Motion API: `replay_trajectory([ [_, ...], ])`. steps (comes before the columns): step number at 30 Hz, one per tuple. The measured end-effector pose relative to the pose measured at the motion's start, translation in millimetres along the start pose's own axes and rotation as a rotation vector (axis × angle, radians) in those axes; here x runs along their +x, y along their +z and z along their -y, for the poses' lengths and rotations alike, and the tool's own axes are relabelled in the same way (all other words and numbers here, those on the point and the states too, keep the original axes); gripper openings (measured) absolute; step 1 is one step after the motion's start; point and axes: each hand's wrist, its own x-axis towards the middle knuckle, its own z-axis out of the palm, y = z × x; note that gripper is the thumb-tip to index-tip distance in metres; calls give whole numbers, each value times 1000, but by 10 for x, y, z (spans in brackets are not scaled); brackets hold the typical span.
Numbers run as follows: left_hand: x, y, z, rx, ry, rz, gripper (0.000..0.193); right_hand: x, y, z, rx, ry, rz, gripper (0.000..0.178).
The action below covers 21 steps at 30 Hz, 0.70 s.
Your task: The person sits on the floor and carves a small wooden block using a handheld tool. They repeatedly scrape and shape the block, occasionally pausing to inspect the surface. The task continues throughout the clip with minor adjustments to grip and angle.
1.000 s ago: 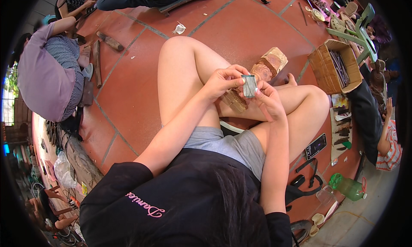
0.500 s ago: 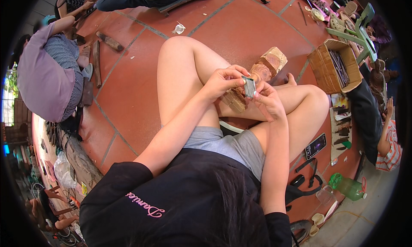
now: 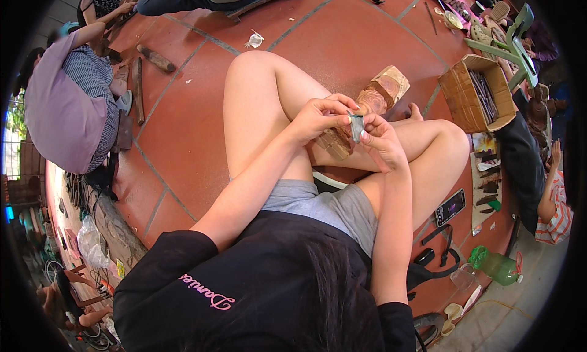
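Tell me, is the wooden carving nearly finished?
Partly. The wooden carving already shows carved bands and rounded shapes at its far end. Right now both hands, left hand and right hand, hold a small grey piece over it. The near end looks rougher.

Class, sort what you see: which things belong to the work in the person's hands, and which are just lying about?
In use:
small grey strip, pinched by left hand and right hand
carved wooden block, under the hands

Lying about:
cardboard box
phone
green bottle
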Motion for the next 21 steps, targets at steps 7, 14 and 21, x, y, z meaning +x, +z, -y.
replay_trajectory([
  [7,42,77,61,101,-134,-227,40,152,0,135,-782,-527,-541,13],
  [14,53,55,96,88,-125,-243,42,267,41,122,-1409,-758,-622,12],
  [21,42,55,86,71,-141,-231,44,186,-20,118,-1489,-706,-527,11],
])
